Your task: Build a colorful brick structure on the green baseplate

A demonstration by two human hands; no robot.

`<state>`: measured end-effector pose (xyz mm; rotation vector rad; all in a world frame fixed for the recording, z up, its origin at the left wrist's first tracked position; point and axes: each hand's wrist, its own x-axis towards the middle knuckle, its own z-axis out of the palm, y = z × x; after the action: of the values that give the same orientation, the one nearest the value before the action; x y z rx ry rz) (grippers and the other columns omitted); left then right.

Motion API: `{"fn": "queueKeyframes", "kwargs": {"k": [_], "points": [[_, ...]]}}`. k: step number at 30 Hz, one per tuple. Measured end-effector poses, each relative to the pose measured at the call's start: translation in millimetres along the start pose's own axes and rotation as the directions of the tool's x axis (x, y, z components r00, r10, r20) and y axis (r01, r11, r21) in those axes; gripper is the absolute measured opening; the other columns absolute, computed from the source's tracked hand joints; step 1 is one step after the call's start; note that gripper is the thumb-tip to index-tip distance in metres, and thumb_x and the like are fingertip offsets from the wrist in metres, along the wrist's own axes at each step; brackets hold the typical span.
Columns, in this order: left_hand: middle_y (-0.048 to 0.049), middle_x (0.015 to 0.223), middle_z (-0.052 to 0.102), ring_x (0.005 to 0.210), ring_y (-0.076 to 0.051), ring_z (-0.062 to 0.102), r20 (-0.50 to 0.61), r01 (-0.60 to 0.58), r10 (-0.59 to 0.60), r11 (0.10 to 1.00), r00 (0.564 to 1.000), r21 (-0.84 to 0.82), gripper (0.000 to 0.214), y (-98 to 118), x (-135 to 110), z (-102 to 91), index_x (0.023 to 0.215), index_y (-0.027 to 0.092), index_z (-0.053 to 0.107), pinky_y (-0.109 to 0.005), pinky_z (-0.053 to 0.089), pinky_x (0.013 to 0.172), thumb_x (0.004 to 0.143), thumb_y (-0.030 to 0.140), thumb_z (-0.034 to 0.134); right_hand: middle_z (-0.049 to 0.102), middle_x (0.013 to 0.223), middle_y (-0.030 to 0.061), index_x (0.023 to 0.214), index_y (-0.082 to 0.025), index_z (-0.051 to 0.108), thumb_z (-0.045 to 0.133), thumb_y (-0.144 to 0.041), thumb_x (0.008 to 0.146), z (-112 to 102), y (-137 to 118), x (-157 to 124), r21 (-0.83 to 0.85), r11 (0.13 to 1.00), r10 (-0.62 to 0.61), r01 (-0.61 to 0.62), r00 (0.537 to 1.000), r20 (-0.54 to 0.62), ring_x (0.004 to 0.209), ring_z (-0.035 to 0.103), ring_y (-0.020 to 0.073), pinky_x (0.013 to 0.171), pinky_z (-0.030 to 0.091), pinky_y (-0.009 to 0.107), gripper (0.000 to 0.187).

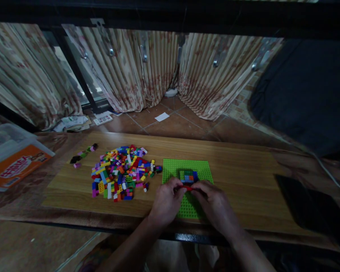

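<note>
Here the left hand (166,202) and right hand (215,202) grip a sideways-lying red brick (186,187) between their fingertips, a small brick stack (189,176) just beyond the fingers.

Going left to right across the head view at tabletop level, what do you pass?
Clear plastic box with orange label → short line of loose bricks → heap of colourful plastic bricks → green studded baseplate → dark flat slab
</note>
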<state>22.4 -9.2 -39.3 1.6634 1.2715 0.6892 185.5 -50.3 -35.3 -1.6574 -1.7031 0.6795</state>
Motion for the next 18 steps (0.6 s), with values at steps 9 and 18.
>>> {"fn": "queueKeyframes", "kwargs": {"k": [9, 18], "points": [[-0.0005, 0.07, 0.064, 0.064, -0.013, 0.058, -0.033, 0.069, -0.068, 0.997, 0.997, 0.03, 0.016, -7.3, 9.5, -1.7, 0.084, 0.018, 0.065, -0.022, 0.041, 0.058, 0.085, 0.022, 0.05, 0.064, 0.086, 0.0022, 0.089, -0.023, 0.067, 0.055, -0.02, 0.089, 8.5, 17.7, 9.1, -0.128, 0.989, -0.091, 0.08, 0.992, -0.084, 0.08, 0.062, 0.0166, 0.075, 0.048, 0.029, 0.012], [-0.001, 0.072, 0.066, 0.066, -0.013, 0.059, -0.045, 0.123, -0.119, 0.988, 0.992, 0.09, 0.014, -8.0, 16.3, 1.8, 0.084, 0.018, 0.067, -0.022, 0.039, 0.059, 0.083, 0.023, 0.054, 0.068, 0.086, 0.0025, 0.091, -0.022, 0.068, 0.058, -0.024, 0.085, 13.7, 15.4, 12.4, -0.103, 0.995, -0.022, 0.007, 0.99, -0.141, 0.078, 0.065, 0.0178, 0.074, 0.049, 0.03, 0.012]]}}
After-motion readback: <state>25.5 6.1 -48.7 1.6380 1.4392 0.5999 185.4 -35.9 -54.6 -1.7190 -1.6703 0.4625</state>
